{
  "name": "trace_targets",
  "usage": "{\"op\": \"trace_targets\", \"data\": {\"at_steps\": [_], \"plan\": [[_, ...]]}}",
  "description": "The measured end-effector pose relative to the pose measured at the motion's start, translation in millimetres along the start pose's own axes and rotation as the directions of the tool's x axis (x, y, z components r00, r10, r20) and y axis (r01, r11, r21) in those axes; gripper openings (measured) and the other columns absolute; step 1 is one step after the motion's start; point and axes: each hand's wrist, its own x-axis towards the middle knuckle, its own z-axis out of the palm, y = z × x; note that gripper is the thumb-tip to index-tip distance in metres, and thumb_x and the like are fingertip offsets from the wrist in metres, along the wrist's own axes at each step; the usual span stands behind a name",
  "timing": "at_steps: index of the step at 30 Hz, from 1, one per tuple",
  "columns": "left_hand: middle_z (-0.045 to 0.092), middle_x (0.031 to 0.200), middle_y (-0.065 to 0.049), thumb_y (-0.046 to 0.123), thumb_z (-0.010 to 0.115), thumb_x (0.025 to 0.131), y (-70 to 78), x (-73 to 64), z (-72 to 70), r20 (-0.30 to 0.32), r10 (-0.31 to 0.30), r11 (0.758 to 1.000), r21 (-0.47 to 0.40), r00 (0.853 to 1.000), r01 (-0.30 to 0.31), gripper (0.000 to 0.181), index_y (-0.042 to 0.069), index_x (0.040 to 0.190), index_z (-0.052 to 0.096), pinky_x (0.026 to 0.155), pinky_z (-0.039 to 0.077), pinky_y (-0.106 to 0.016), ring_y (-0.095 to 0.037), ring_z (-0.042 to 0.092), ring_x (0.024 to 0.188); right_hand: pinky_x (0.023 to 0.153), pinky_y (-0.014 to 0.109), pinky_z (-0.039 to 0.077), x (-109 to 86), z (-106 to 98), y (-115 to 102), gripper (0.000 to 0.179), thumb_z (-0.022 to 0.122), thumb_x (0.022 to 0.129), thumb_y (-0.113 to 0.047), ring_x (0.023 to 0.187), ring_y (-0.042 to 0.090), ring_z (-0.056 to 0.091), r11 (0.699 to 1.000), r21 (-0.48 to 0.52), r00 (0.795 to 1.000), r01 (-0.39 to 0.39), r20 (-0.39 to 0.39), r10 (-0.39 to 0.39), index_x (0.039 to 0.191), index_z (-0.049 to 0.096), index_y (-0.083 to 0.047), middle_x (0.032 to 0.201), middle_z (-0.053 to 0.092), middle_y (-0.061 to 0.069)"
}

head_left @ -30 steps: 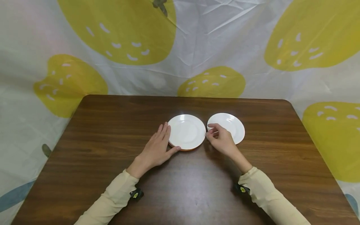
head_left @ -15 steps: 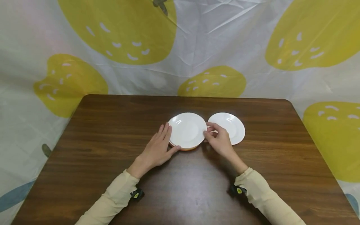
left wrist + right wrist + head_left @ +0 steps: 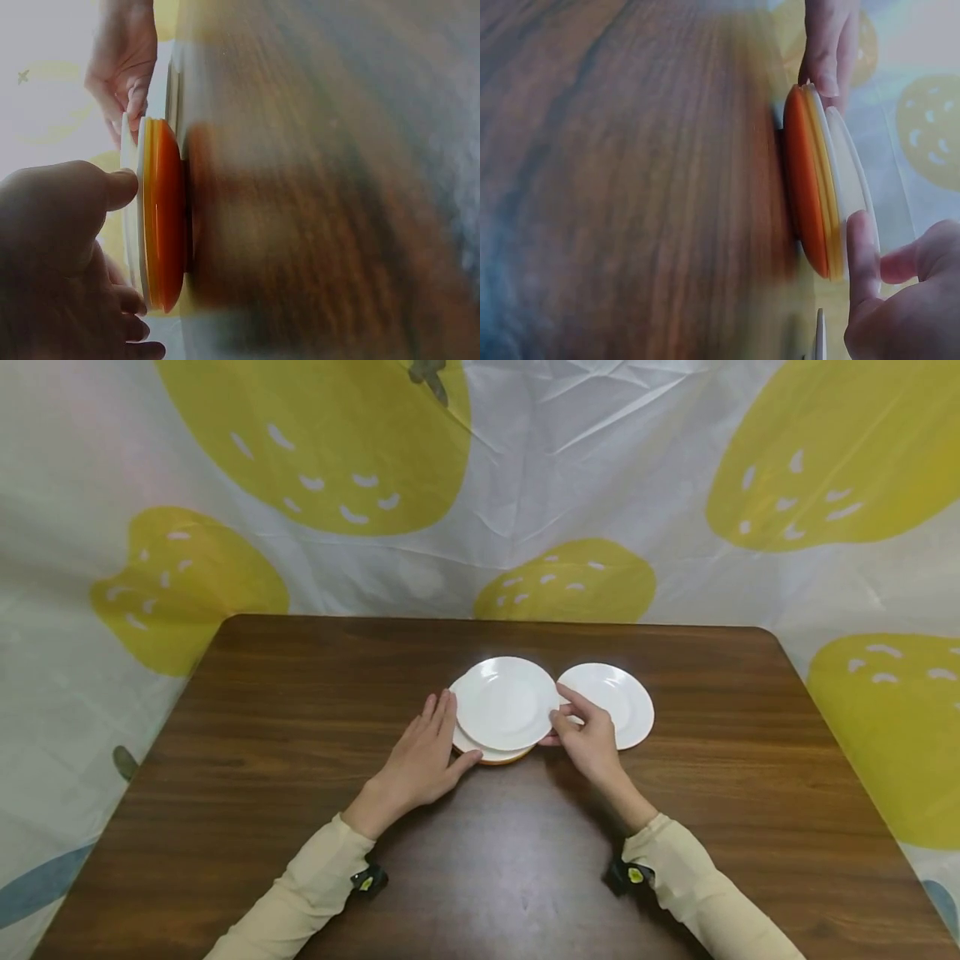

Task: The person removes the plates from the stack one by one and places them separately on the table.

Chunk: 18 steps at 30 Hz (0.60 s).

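A white plate (image 3: 507, 703) is lifted a little at its right side and lies off-centre over a stack. My right hand (image 3: 591, 742) pinches its right rim between thumb and fingers. Beneath it shows another white plate (image 3: 471, 745). Lower in the stack, the left wrist view shows a yellow plate (image 3: 153, 225) and an orange plate (image 3: 171, 225) at the bottom. My left hand (image 3: 420, 752) rests against the stack's left side, fingers straight and thumb at the near rim. Just right of the stack, a separate white plate (image 3: 633, 710) lies on the table, partly behind my right hand.
The brown wooden table (image 3: 300, 693) has rounded far corners. Behind it hangs a white cloth (image 3: 420, 577) printed with yellow fruit. Dark wrist devices (image 3: 367, 881) sit at both sleeve cuffs.
My right hand has taken hold of the stack's top white plate. That plate has shifted right and away, uncovering the white plate below. My left hand has stayed in place.
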Motion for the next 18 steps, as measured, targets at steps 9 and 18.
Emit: {"op": "trace_targets", "data": {"at_steps": [9, 18], "plan": [[0.004, 0.169, -0.024, 0.050, 0.046, 0.105, -2.2, -1.3, 3.9, -0.001, 0.018, 1.000, 0.024, 1.000, -0.018, 0.086, -0.005, 0.160, 0.011, 0.124, 0.024, -0.056, -0.041, 0.006, 0.157, 0.063, 0.025, 0.061, -4.5, -14, -2, 0.048, 0.053, 0.098, 0.006, 0.062, 0.003, 0.070, 0.999, 0.013, 0.998, 0.029, -0.059, -0.028, 0.146, 0.048, 0.008, 0.087, 0.060, 0.006], [0.002, 0.170, -0.022, 0.050, 0.044, 0.106, -2.6, -7.0, 0.3, 0.020, 0.016, 0.999, 0.051, 1.000, -0.017, 0.082, -0.005, 0.160, 0.016, 0.124, 0.022, -0.056, -0.041, 0.005, 0.157, 0.063, 0.025, 0.061, -10.9, -30, -3, 0.048, 0.053, 0.098, 0.007, 0.061, 0.003, 0.069, 0.999, 0.045, 0.990, 0.010, -0.143, -0.003, 0.146, 0.049, 0.007, 0.084, 0.061, -0.001]]}}
